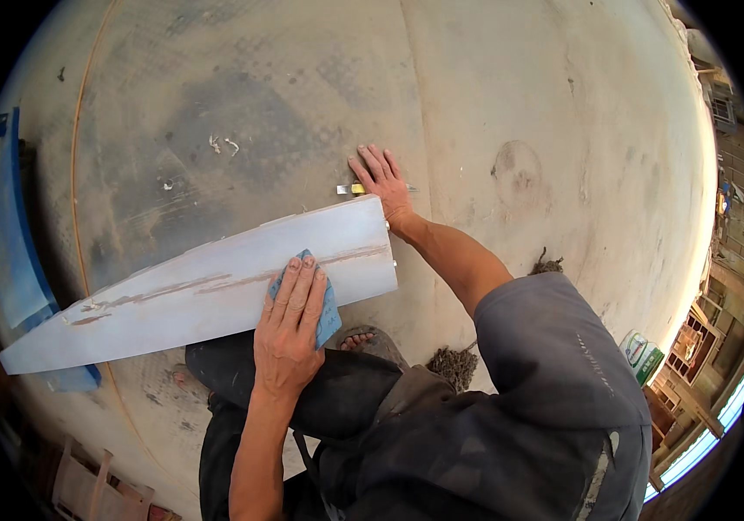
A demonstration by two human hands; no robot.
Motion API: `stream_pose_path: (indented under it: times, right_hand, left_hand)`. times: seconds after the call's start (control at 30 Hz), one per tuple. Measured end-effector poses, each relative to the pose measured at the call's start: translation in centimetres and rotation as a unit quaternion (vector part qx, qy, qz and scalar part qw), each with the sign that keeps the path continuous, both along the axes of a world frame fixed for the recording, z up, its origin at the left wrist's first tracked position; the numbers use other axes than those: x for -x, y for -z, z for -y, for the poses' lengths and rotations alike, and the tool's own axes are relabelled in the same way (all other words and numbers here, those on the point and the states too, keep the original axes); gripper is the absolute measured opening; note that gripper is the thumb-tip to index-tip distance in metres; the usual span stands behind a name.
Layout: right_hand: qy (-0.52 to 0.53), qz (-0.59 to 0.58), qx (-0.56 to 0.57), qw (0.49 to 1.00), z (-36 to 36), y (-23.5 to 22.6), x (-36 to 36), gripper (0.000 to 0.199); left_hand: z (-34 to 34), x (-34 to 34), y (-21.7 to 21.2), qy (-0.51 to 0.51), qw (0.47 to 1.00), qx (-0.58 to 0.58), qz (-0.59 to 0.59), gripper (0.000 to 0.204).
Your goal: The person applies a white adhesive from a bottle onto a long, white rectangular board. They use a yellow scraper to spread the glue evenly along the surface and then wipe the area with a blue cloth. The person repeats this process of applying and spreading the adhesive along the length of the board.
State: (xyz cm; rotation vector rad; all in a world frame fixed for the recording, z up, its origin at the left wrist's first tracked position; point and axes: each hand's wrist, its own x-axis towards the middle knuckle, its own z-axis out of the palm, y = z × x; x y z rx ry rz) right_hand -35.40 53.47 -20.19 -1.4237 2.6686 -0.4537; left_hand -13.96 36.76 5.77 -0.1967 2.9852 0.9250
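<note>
A long white tapered board (337, 227) lies across my raised thigh, its pointed end to the left. Brown worn streaks run along its face. My left hand (288, 334) presses a folded blue sheet of sandpaper (329, 319) onto the board, fingers laid over the sheet. Beyond the board's wide right end, my right hand (382, 184) is spread on the floor, fingers apart. Beneath that hand lies a slim yellow and silver tool (356, 188); its middle is covered, so its kind is unclear.
A blue curved piece (16, 234) stands at the far left, near a thin orange line (77, 148) on the floor. A frayed dark bundle (453, 366) lies beside me. A green and white container (641, 356) and wooden frames (693, 347) line the right side.
</note>
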Motion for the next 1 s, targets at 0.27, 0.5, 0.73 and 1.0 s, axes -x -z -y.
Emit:
stream_pose_path:
  times: [0.27, 0.5, 0.73, 1.0]
  right_hand:
    - [-0.002, 0.008, 0.004, 1.0, -0.4, -0.1, 0.0, 0.066]
    - [-0.013, -0.008, 0.001, 1.0, 0.3, -0.2, 0.4, 0.064]
    - [-0.007, -0.001, 0.014, 1.0, 0.4, -0.1, 0.6, 0.064]
    - [-0.007, 0.0, 0.007, 1.0, 0.3, -0.3, -0.2, 0.063]
  left_hand:
    - [-0.3, 0.6, 0.3, 0.009, 1.0, 0.018, -0.006, 0.07]
    - [-3.7, 5.5, 1.1, 0.087, 0.994, -0.029, -0.051, 0.073]
    - [-3.8, 5.6, 0.6, 0.05, 0.998, -0.033, -0.037, 0.066]
    - [-4.0, 5.7, 0.6, 0.059, 0.997, -0.023, -0.036, 0.062]
